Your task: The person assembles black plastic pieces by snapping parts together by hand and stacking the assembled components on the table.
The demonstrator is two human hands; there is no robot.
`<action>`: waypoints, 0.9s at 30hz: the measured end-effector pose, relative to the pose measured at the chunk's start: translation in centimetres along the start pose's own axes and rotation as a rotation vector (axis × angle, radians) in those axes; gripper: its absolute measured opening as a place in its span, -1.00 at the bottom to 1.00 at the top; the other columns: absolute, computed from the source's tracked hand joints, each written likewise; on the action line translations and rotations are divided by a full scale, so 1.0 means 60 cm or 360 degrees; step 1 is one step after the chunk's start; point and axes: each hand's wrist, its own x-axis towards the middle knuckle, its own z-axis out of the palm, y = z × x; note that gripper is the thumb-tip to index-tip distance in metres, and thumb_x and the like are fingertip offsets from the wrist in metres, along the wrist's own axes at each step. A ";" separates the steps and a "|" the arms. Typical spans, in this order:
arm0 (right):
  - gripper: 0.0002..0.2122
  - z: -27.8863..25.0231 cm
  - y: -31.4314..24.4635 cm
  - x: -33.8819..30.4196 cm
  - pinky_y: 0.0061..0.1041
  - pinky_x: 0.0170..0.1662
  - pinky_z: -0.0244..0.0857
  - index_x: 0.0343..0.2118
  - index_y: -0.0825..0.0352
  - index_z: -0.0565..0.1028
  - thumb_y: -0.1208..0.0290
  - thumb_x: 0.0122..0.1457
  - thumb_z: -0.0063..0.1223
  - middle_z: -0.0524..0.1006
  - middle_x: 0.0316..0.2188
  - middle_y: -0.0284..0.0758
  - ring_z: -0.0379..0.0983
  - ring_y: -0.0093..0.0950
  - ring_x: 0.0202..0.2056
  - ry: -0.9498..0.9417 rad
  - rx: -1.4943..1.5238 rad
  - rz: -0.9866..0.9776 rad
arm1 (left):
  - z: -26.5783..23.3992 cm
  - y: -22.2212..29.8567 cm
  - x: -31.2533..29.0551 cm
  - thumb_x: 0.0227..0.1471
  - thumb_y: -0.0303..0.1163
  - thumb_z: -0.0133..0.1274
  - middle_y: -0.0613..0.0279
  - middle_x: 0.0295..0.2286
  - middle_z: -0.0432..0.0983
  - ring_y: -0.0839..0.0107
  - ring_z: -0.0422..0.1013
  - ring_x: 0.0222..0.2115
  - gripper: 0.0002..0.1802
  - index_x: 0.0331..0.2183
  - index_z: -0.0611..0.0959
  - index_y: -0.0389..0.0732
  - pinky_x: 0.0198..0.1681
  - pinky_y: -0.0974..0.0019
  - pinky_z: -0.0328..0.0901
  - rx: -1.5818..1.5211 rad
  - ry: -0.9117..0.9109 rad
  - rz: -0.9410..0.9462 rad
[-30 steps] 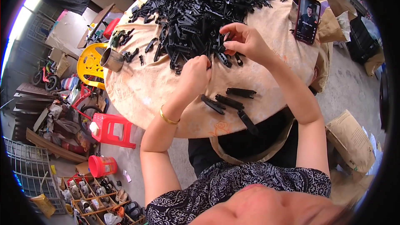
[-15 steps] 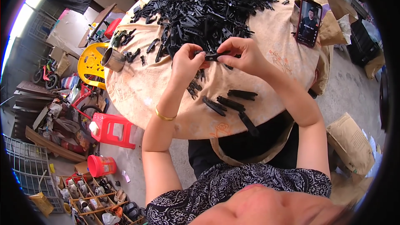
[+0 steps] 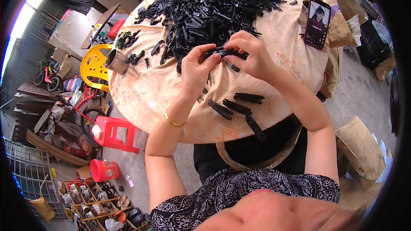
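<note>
A long black plastic part (image 3: 224, 52) is held above the table between both hands. My left hand (image 3: 196, 69) pinches its left end and my right hand (image 3: 249, 54) grips its right end. Just behind them lies a large heap of black plastic parts (image 3: 205, 8) on the round table (image 3: 141, 90) with a beige cloth. Several finished black strips (image 3: 237, 108) lie in a row near the table's front edge, below my hands. A gold bangle is on my left wrist.
A phone (image 3: 317, 22) leans upright at the table's right side. A metal cup (image 3: 116, 61) stands at the left rim. Beside the table are a yellow chair (image 3: 92, 66), a red stool (image 3: 114, 133), a red bucket (image 3: 104, 170), paper sacks (image 3: 361, 145) and a shoe rack (image 3: 98, 201).
My left hand rose from the cloth and my right hand came off the heap; both met over the table and now hold one black part between them.
</note>
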 end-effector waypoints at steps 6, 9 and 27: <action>-0.69 -0.007 0.007 0.001 -0.60 -0.33 0.34 -0.24 0.44 0.48 0.49 -0.10 0.22 0.53 -0.41 -0.23 0.47 -0.57 -0.40 -0.0383 0.0468 0.0504 | -0.004 -0.007 -0.001 -0.13 -0.60 0.13 0.31 -0.55 0.50 0.67 0.36 -0.54 -0.75 -0.29 0.56 -0.32 -0.48 0.58 0.27 0.0651 0.0053 0.0446; -0.72 -0.015 -0.003 0.004 -0.61 -0.35 0.36 -0.27 0.46 0.49 0.51 -0.09 0.20 0.55 -0.46 -0.20 0.49 -0.57 -0.44 -0.0374 0.0498 0.0516 | 0.003 -0.002 -0.003 -0.14 -0.61 0.13 0.32 -0.59 0.49 0.68 0.32 -0.58 -0.76 -0.31 0.57 -0.31 -0.52 0.59 0.24 0.0684 0.0065 0.0536; -0.72 -0.011 0.012 -0.001 -0.61 -0.39 0.35 -0.33 0.39 0.53 0.42 -0.15 0.25 0.55 -0.47 -0.21 0.48 -0.53 -0.48 -0.0281 0.0209 0.0217 | -0.005 0.003 -0.002 -0.13 -0.56 0.14 0.36 -0.58 0.50 0.72 0.31 -0.57 -0.77 -0.31 0.57 -0.32 -0.52 0.60 0.22 0.0820 -0.0047 0.0337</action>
